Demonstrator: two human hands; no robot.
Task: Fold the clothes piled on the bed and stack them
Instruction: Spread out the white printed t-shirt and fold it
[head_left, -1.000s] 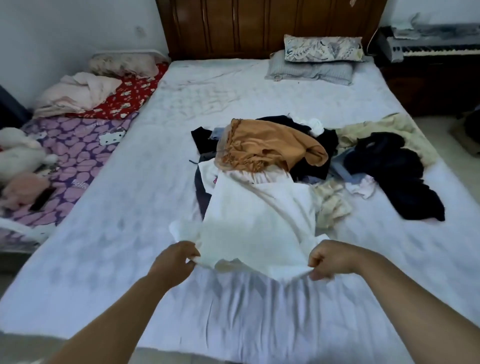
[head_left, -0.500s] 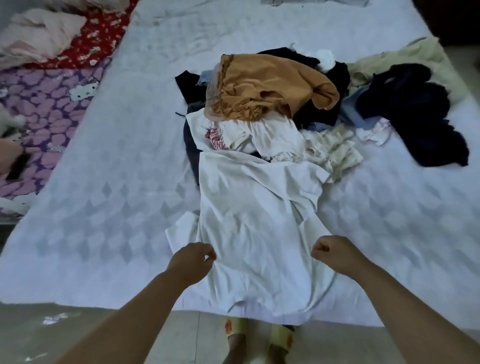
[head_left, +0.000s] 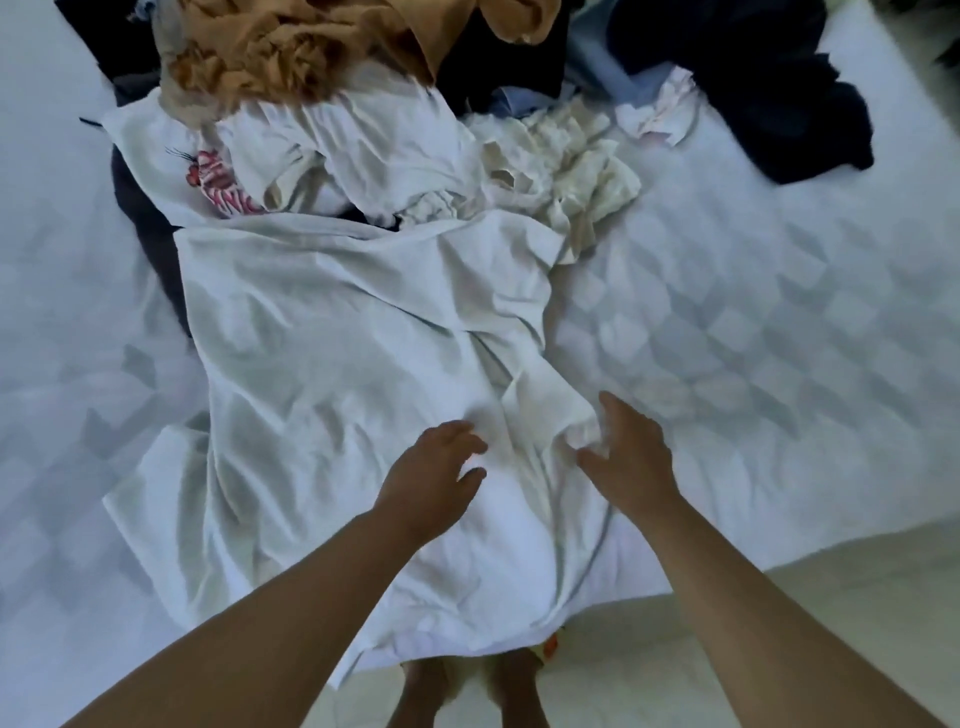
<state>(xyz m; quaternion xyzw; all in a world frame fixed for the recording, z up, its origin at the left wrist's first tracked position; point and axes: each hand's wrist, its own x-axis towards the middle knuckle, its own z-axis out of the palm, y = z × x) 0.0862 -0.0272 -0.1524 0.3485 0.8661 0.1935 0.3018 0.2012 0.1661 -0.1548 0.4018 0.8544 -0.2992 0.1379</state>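
A white garment lay spread lengthwise on the bed, its near end draped over the near edge of the mattress and hanging toward the floor, its far end running up into the pile of clothes. Both hands were over the near part of this garment, close together and slightly right of its middle. The left hand was held palm down with its fingers loosely spread and relaxed, resting on or just above the cloth; it gripped nothing. The right hand lay just to its right, at the garment's right edge, with thumb and fingers apart around a small raised bunch of the white fabric; whether they actually pinched it could not be told, as the cloth there was blurred.

Beyond the hands, at the far end of the garment, the pile held a mustard-brown garment on top, a white shirt with a red print beneath it on the left, and a crumpled cream piece to the right. A dark navy garment lay farther right, apart from the white one. The person's bare feet showed on the floor below the hanging hem.
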